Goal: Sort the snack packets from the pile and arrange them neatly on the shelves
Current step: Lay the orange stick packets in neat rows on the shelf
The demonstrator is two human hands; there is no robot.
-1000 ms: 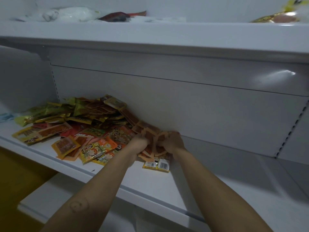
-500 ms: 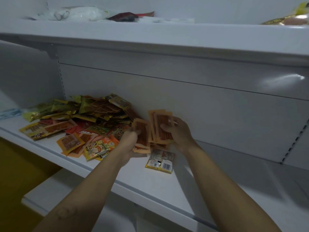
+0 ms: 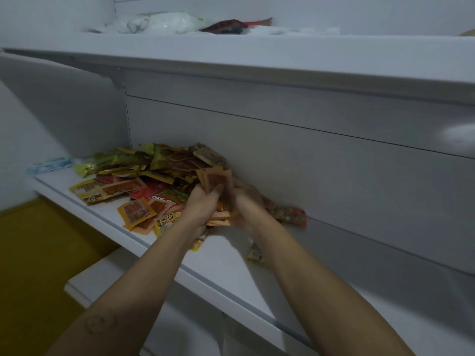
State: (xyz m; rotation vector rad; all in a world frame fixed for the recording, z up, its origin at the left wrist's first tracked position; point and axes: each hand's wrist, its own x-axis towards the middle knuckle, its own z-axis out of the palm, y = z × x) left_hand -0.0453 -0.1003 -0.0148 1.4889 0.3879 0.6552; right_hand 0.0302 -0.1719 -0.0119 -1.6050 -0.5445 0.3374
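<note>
A loose pile of snack packets [image 3: 144, 181], orange, yellow, green and red, lies on the left of the white middle shelf [image 3: 231, 258]. At the pile's right edge both of my hands meet around a stack of orange packets [image 3: 217, 181]. My left hand [image 3: 203, 204] grips the stack from the left, with its fingers curled over the front. My right hand [image 3: 246, 199] holds it from the right. Just right of my hands a few packets [image 3: 288, 214] lie against the back panel. One small packet [image 3: 255, 254] lies flat beside my right forearm.
The upper shelf [image 3: 257, 55] carries a white bag [image 3: 159, 23] and a dark red packet [image 3: 226, 27]. A lower shelf [image 3: 97, 283] juts out below, with a yellow floor [image 3: 38, 253] at left. The middle shelf runs on to the right.
My hands held two separate bunches of orange packets apart half a second ago. Now they have come together into one stack, lower and close against the pile.
</note>
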